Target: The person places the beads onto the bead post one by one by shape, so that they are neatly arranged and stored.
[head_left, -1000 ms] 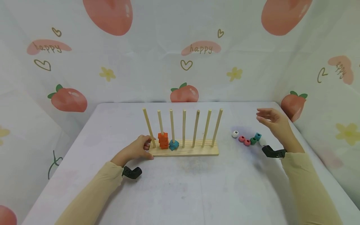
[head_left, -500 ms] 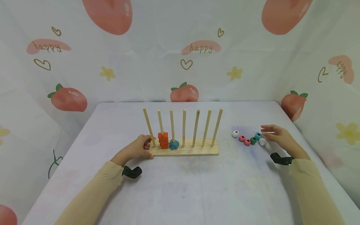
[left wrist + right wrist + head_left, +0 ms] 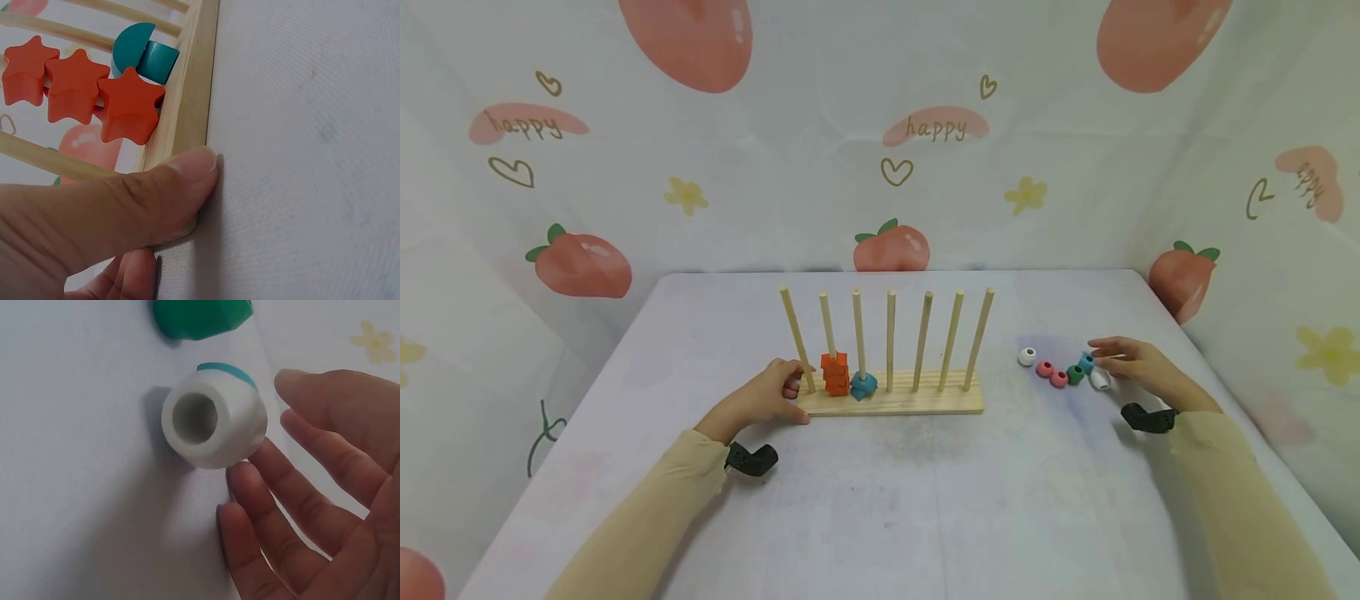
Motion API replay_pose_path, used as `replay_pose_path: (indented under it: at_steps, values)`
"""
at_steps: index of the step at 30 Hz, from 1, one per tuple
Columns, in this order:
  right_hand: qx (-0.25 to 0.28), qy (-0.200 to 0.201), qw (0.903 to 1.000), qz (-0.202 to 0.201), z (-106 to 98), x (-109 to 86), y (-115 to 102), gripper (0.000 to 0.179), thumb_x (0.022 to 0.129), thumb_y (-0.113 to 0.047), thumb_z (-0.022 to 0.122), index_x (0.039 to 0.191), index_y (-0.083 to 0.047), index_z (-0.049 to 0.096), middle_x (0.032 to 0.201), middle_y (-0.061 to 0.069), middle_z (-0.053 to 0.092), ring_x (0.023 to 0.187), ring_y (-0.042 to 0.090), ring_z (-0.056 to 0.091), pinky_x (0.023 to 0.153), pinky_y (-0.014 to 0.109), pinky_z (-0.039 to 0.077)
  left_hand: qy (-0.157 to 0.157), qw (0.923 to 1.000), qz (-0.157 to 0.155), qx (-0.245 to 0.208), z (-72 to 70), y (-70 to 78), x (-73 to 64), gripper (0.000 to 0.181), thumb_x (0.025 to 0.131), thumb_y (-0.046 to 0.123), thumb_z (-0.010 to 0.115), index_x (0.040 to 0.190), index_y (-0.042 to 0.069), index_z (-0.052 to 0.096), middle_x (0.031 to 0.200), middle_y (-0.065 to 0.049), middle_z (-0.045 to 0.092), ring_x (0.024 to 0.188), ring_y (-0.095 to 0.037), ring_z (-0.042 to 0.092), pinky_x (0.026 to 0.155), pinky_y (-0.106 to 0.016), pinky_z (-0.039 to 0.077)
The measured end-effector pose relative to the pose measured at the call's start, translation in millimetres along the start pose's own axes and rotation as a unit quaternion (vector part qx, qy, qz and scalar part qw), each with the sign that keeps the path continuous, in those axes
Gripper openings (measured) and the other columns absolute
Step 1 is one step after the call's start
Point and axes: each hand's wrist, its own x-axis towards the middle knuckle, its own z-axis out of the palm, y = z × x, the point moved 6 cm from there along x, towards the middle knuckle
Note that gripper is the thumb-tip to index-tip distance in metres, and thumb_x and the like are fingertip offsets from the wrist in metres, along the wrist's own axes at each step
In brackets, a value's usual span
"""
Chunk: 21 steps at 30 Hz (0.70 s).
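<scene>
My left hand (image 3: pixel 767 392) grips the left end of a wooden peg stand (image 3: pixel 925 404), thumb along its front edge and fingers behind. Several red star beads (image 3: pixel 78 84) are stacked on the second peg from the left. The third peg carries teal pieces (image 3: pixel 140 53), one half-round in outline. My right hand (image 3: pixel 1138 367) hovers at the right end of a row of loose beads, fingers loosely bent around a white bead (image 3: pixel 215 419). Its thumb stands apart from the bead. A blue bead (image 3: pixel 1087 362) sits just behind, mostly hidden by the white one in the right wrist view.
A green bead (image 3: pixel 1075 375), two pink beads (image 3: pixel 1045 369) and another white bead (image 3: pixel 1027 357) lie between the right hand and the stand. Several bare upright pegs (image 3: pixel 891 342) rise from the base. A patterned cloth backdrop (image 3: pixel 820 183) hangs behind the table.
My right hand has come down and slightly right from above the beads, then edged left over the blue and white ones. The left hand keeps its place on the stand.
</scene>
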Motion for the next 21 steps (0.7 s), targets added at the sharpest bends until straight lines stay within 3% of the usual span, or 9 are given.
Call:
replay_pose_path:
  at_steps: [3,6,12,16,21]
  values:
    - [0.003,-0.017,0.9998,0.010,1.1,2.2,0.4,0.053,0.102,-0.028,0.048,0.142,0.004,0.038,0.136,0.034,0.045,0.121,0.045,0.044,0.096,0.061,0.040,-0.001,1.0000,0.003,-0.002,0.3,0.0,0.2,0.075,0.070,0.006,0.085,0.130,-0.009,0.044,0.114,-0.019,0.041,0.101,-0.026,0.047,0.090,-0.037,0.043]
    - [0.002,-0.027,0.9996,0.011,0.4,4.0,0.0,0.052,0.102,-0.026,0.048,0.143,0.004,0.038,0.137,0.034,0.044,0.123,0.048,0.043,0.095,0.055,0.044,-0.002,1.0000,0.003,-0.003,0.3,-0.2,0.1,0.074,0.070,0.007,0.085,0.130,-0.009,0.044,0.114,-0.019,0.041,0.101,-0.026,0.046,0.090,-0.037,0.043]
    - [0.002,-0.039,0.9993,0.003,-1.4,10.3,1.5,0.048,0.100,-0.020,0.052,0.140,0.004,0.042,0.133,0.033,0.047,0.108,0.029,0.056,0.077,0.026,0.051,0.001,1.0000,0.000,0.000,0.3,0.5,0.3,0.073,0.071,0.007,0.085,0.130,-0.009,0.045,0.113,-0.018,0.041,0.101,-0.026,0.046,0.090,-0.036,0.043]
    - [-0.006,-0.045,0.9990,0.002,-1.7,14.7,2.6,0.047,0.098,-0.017,0.055,0.139,0.004,0.045,0.129,0.032,0.050,0.099,0.018,0.055,0.074,0.024,0.051,0.001,1.0000,0.001,0.002,-0.1,0.5,0.1,0.073,0.070,0.007,0.085,0.130,-0.008,0.045,0.113,-0.017,0.042,0.100,-0.025,0.046,0.090,-0.036,0.043]
    - [-0.012,-0.056,0.9984,-0.003,-2.1,18.0,0.8,0.045,0.096,-0.015,0.057,0.137,0.002,0.049,0.129,0.029,0.051,0.092,0.015,0.052,0.071,0.025,0.049,0.000,1.0000,0.002,0.001,-0.2,-0.9,0.2,0.074,0.070,0.008,0.085,0.130,-0.008,0.044,0.113,-0.018,0.041,0.101,-0.025,0.046,0.090,-0.037,0.043]
